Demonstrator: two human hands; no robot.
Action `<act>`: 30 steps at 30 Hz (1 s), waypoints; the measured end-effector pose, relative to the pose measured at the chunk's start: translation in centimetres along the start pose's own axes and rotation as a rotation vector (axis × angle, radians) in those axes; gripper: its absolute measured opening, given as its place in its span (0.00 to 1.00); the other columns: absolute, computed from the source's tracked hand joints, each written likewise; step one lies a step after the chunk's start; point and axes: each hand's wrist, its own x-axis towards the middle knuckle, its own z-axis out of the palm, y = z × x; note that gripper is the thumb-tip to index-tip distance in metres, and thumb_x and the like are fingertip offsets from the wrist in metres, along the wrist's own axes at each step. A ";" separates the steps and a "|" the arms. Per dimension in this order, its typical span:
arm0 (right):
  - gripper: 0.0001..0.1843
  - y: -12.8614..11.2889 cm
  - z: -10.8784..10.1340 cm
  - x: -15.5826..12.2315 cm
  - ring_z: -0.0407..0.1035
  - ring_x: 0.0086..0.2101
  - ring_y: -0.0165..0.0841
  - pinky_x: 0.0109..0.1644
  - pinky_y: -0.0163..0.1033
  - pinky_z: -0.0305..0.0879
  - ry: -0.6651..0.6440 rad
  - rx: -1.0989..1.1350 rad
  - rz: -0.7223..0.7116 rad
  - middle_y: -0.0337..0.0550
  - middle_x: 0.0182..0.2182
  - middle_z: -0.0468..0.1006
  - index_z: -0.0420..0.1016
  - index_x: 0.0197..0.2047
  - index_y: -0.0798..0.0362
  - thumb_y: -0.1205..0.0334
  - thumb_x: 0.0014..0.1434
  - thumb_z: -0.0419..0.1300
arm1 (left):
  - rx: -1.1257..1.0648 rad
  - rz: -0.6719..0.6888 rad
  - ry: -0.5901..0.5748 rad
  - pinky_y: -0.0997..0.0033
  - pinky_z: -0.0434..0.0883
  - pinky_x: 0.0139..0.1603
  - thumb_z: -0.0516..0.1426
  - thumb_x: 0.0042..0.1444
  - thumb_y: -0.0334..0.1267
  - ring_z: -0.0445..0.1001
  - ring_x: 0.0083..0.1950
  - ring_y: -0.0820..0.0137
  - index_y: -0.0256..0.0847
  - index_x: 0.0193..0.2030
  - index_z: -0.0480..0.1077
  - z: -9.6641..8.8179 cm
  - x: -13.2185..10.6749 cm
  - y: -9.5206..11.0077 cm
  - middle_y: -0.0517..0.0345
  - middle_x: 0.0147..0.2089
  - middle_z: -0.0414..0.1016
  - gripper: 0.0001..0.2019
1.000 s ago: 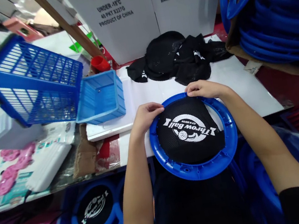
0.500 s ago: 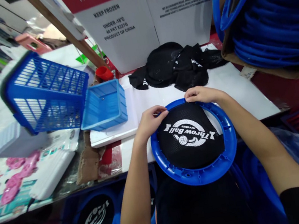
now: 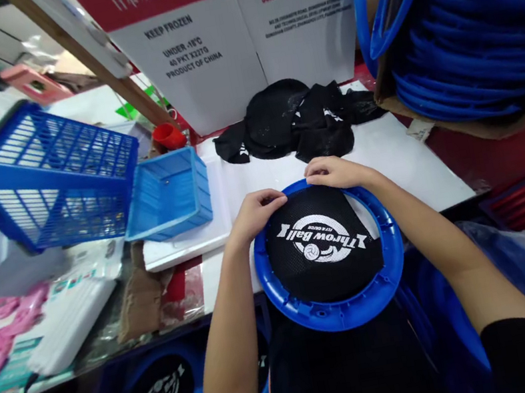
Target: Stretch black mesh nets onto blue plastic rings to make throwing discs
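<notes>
ring (image 3: 344, 313) on board (image 3: 403, 158), near half overhanging | mesh (image 3: 324, 260) inside it, logo up | left hand (image 3: 253, 215) pinches mesh edge at far-left rim | right hand (image 3: 334, 172) pinches it at far rim | I judge left and near sides seated; right-side gap open

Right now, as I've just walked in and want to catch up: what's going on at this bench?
A person has a blue ring at the bench edge, a black mesh printed Throw Ball laid in it. The left hand and right hand both grip the mesh's edge at the far rim. The mesh fills most of the ring; a gap shows at upper right. Behind lie loose meshes, at right spare rings.
</notes>
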 end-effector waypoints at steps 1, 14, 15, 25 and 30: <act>0.10 -0.2 0.3 0.1 0.78 0.47 0.41 0.57 0.47 0.71 -0.012 0.006 -0.051 0.49 0.46 0.84 0.85 0.40 0.52 0.56 0.66 0.64 | -0.004 -0.004 0.004 0.60 0.75 0.49 0.66 0.53 0.57 0.80 0.43 0.58 0.40 0.37 0.83 0.0 0.0 0.0 0.51 0.39 0.86 0.20; 0.10 0.5 1.4 0.9 0.76 0.42 0.40 0.52 0.45 0.69 0.016 0.010 -0.064 0.47 0.39 0.84 0.82 0.36 0.52 0.56 0.65 0.63 | -0.215 -0.054 0.061 0.64 0.74 0.47 0.69 0.51 0.45 0.80 0.40 0.65 0.39 0.59 0.76 0.0 -0.2 -0.4 0.57 0.37 0.83 0.28; 0.10 0.4 1.4 1.0 0.76 0.41 0.40 0.51 0.44 0.69 0.024 0.000 -0.054 0.46 0.38 0.83 0.82 0.36 0.52 0.56 0.65 0.63 | -0.223 -0.056 0.071 0.65 0.74 0.47 0.69 0.51 0.44 0.80 0.40 0.65 0.38 0.58 0.76 0.1 -0.2 -0.5 0.57 0.36 0.83 0.27; 0.10 0.6 1.5 1.3 0.76 0.40 0.38 0.49 0.43 0.69 0.017 0.036 0.027 0.45 0.38 0.84 0.84 0.36 0.53 0.56 0.61 0.65 | -0.085 -0.040 0.191 0.67 0.73 0.40 0.67 0.52 0.37 0.78 0.34 0.67 0.39 0.51 0.78 0.9 -0.3 -0.6 0.59 0.31 0.81 0.18; 0.09 0.6 1.4 1.2 0.76 0.41 0.39 0.50 0.42 0.68 0.032 0.033 0.067 0.45 0.39 0.85 0.85 0.35 0.53 0.57 0.60 0.66 | -0.005 -0.007 0.143 0.64 0.74 0.43 0.65 0.57 0.42 0.79 0.38 0.65 0.39 0.49 0.80 0.8 -0.5 -0.2 0.56 0.35 0.83 0.15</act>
